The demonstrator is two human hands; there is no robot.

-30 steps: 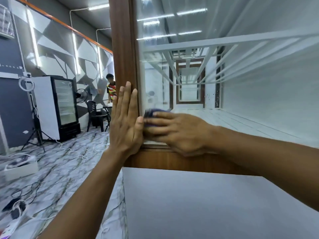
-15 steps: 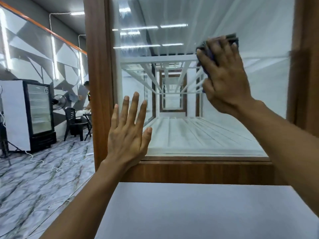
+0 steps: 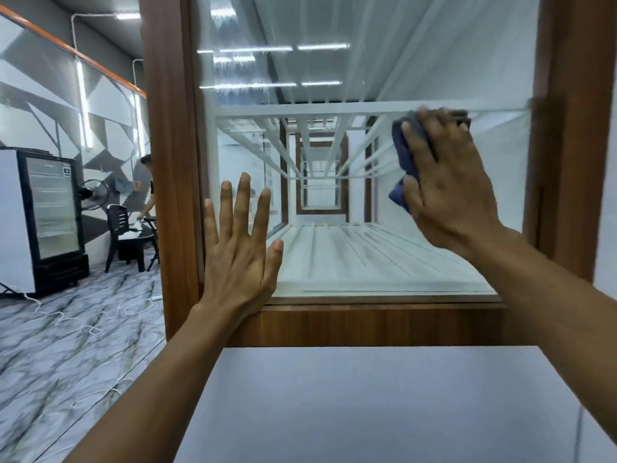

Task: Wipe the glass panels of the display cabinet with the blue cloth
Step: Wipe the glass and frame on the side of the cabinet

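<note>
The display cabinet's glass panel fills the middle of the view inside a brown wooden frame. White shelves show behind the glass. My right hand presses the blue cloth flat against the right side of the glass, fingers straight and pointing up; most of the cloth is hidden under the palm. My left hand lies flat with spread fingers on the lower left corner of the glass, beside the left frame post.
A pale flat surface lies below the cabinet's wooden base rail. To the left is a marble-patterned floor with white cables, a black glass-door fridge, a fan, dark plastic chairs and a person bending there.
My right hand has slid the cloth from the lower left of the glass up to the upper right, then down and further right. My left hand moved off the frame post onto the glass.
</note>
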